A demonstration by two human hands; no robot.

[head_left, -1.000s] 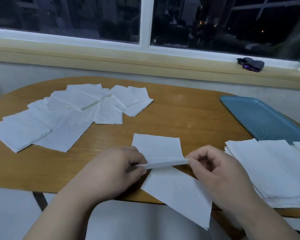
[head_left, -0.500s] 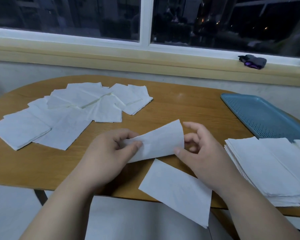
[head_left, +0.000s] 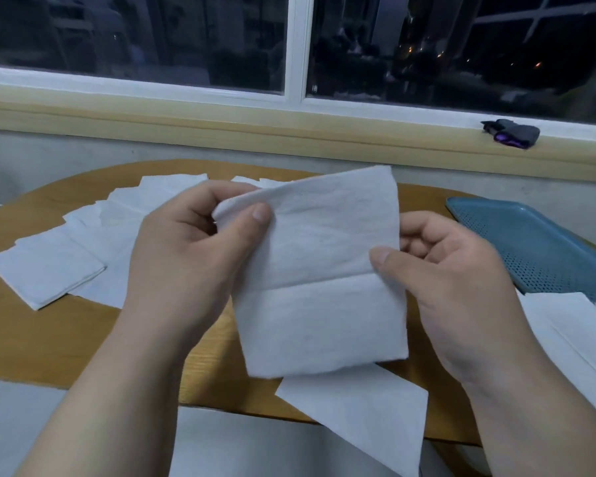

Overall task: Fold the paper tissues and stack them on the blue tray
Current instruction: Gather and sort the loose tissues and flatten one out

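I hold a white paper tissue (head_left: 319, 270) up above the wooden table (head_left: 49, 339), unfolded with a crease across its middle. My left hand (head_left: 190, 256) pinches its upper left corner between thumb and fingers. My right hand (head_left: 444, 270) pinches its right edge, thumb on the front. Another white tissue (head_left: 358, 414) lies below it at the table's near edge, partly overhanging. The blue perforated tray (head_left: 530, 242) sits at the right. Several flat tissues (head_left: 66, 256) lie spread on the left. A stack of tissues (head_left: 572, 339) rests below the tray.
A window with a wooden sill (head_left: 289, 132) runs behind the table. A dark grey and purple cloth (head_left: 511, 133) lies on the sill at the right. The table's near edge curves just in front of my arms.
I lifted the tissue from the table and opened it out; it now hangs upright between both hands. The view has moved closer.
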